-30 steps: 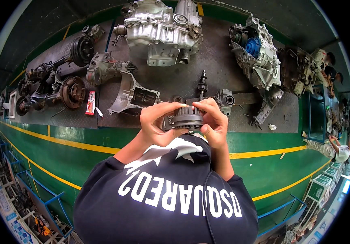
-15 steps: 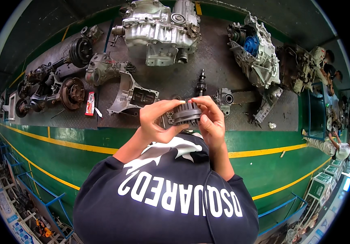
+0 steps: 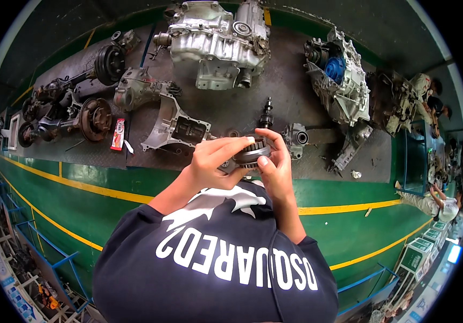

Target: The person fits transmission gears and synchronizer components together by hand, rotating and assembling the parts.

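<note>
Pinching a toothed metal gear ring (image 3: 251, 156) from either side, left hand (image 3: 212, 160) and right hand (image 3: 278, 168) hold it before the dark sweatshirt (image 3: 215, 253). It looks dense, rigid, perhaps oily; its smooth outer band should grip best. Both forearms slant inward; beyond them lies a splined shaft (image 3: 266, 117).

Large white lettering (image 3: 223, 259), upside down, spans the dark hoodie (image 3: 204, 296) — a red-and-white packet (image 3: 117, 134) bears print too small to read.
</note>
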A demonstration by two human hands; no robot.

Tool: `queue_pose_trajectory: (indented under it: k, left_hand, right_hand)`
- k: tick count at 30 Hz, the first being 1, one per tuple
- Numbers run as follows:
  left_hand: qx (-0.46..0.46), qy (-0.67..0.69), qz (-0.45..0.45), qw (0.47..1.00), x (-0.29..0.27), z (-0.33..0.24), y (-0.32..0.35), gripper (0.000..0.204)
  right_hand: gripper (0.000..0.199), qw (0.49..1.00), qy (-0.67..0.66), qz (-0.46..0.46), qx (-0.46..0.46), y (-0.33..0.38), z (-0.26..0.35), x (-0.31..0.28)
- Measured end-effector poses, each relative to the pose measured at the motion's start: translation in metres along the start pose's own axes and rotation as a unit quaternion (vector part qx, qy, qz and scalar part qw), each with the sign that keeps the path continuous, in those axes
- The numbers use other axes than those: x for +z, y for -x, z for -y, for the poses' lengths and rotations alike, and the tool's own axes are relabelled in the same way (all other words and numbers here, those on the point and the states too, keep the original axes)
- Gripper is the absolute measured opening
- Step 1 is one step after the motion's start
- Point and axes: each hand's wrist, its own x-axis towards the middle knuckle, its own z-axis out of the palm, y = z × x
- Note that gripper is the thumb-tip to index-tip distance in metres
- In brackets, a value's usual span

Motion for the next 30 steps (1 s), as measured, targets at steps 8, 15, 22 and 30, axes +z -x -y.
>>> queue_pose_trajectory:
  k: [8,15,22,30]
  left_hand:
    - [-0.043,0.018,0.021,0.999,0.002,0.003,-0.002,0.051]
    - [-0.156,0.023,0.101,0.982,0.024,0.049,0.024,0.046]
    - [-0.184,0.033,0.115,0.976,0.033,0.056,0.034,0.047]
    - [-0.138,0.035,0.087,0.986,0.034,0.059,0.029,0.045]
  right_hand:
    - [0.059,0.997,-0.029,-0.027,0.062,-0.001,-0.001,-0.001]
    - [0.039,0.979,-0.113,-0.087,0.146,-0.012,-0.041,-0.025]
    - [0.039,0.972,-0.133,-0.111,0.161,-0.011,-0.061,-0.043]
    - [0.041,0.977,-0.129,-0.096,0.142,-0.016,-0.056,-0.04]
